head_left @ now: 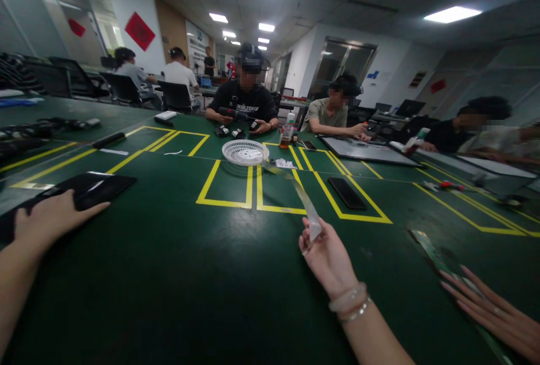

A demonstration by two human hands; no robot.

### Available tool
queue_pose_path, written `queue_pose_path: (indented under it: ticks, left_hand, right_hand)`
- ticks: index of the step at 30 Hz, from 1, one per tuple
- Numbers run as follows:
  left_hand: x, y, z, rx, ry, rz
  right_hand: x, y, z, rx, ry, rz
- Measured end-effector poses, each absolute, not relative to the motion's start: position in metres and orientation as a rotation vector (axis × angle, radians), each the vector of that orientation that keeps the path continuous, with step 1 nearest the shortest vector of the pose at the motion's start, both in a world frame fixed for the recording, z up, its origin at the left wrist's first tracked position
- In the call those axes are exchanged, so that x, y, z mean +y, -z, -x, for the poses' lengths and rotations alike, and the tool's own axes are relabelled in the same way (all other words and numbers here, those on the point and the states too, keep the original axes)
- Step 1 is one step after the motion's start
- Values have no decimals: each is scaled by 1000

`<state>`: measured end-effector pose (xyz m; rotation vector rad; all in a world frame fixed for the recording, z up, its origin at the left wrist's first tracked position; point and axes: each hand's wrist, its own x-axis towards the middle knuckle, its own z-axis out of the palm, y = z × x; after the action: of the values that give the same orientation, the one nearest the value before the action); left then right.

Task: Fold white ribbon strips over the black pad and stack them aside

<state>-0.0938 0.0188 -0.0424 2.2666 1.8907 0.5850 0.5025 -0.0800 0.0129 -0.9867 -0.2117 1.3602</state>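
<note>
- While the left hand (50, 220) lies flat and open-fingered on a black tablet (86, 188) at the near left of the green bench (189, 275), the right hand (327, 255) is raised above the bench with its fingers pinched shut on a clear plastic strip (306, 202).
- That strip runs up and away from the fingertips, towards a white round basket (245, 152) standing on the yellow tape lines (228, 203).
- A black phone (346, 193) lies inside a taped box just right of the strip, apart from it.
- Another person's hand (493, 309) rests with long fingers spread at the near right, beside a second film strip (430, 252).
- Across the bench, seated co-workers handle small dark devices (236, 129); a bottle (287, 131) stands near them.
</note>
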Motion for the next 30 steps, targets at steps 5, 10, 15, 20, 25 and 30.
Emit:
queue_pose_path:
  ticks: [5,10,15,20,25,30]
  left_hand:
    - [18,42,88,2476,-762,-1928]
    - [20,19,29,2347,-649,-1903]
    - [-7,-4,-85,1796,-543,-2393]
    - [-58,1,-168,1156,-398,-2696]
    - [-82,10,-193,885,-332,-2762]
    - [-75,18,-193,873,-311,-2843]
  right_hand:
    - [-78,-11,-505,-142,-1436,972]
    - [-77,-10,-503,-120,-1432,939]
    - [-77,-10,-505,-104,-1421,917]
    - [-77,-11,-505,-117,-1430,902]
    - [-76,-11,-504,-168,-1413,877]
    - [-78,-9,-498,-363,-1291,921]
